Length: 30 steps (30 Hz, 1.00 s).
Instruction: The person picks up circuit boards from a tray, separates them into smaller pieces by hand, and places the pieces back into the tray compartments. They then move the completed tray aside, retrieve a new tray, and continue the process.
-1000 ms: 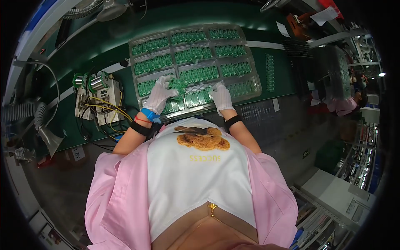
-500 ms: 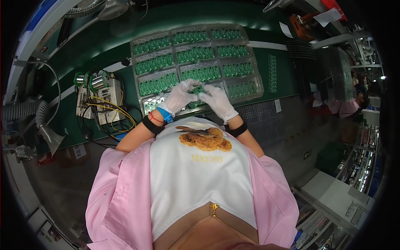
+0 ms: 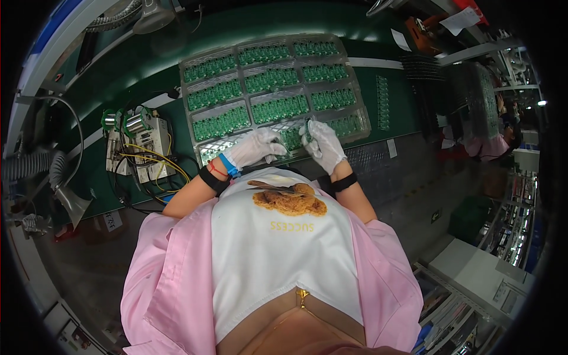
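A clear plastic tray [image 3: 246, 106] with compartments lies on the bench, holding rows of small green circuit boards [image 3: 279, 108]. My right hand [image 3: 324, 144], in a white glove, pinches one small circuit board [image 3: 307, 128] upright over the tray's front middle compartment. My left hand [image 3: 254, 148], also gloved, is over the front left part of the tray. Its fingers are half bent with a gap between the tips, and nothing shows in them. A blue band [image 3: 229, 166] circles the left wrist. Both hands partly hide the front compartments.
Left of the tray stands a pale device with solder reels [image 3: 136, 122] and tangled yellow and black cables [image 3: 155, 155]. A strip of green boards [image 3: 383, 103] lies to the right. Black racks [image 3: 423, 77] stand farther right. A fume hose nozzle [image 3: 74, 201] hangs at the left.
My hands, close together before over the front middle compartment, have parted. The right hand moved a little right, holding a circuit board upright; the left moved slightly left and its fingers loosened.
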### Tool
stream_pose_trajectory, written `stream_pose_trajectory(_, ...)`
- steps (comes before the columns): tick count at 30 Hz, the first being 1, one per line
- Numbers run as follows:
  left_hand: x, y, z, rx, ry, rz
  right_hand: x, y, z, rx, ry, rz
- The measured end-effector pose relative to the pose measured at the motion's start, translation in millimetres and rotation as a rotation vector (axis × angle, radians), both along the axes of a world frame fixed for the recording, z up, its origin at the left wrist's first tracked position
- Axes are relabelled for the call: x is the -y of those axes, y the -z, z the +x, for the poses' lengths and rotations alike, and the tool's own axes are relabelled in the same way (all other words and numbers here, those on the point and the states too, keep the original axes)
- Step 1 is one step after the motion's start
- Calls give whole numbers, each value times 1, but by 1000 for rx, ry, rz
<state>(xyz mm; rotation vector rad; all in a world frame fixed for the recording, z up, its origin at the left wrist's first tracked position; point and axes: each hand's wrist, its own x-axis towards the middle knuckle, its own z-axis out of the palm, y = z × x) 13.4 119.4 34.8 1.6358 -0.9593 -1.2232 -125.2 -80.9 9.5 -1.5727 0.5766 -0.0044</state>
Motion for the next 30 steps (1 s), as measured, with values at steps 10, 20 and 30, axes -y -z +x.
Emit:
stream_pose_trajectory(10, -12, 39, 12, -98, -398, -93, -6, 61, 7, -243, 80, -881)
stream_pose_trajectory(20, 16, 6, 12, 16, -364, -64, -37, -31, 32, 241, -61, -583)
stream_pose_trajectory(30, 21, -21, 0, -64, -17, 20, -5, -24, 16, 744, -266, -945)
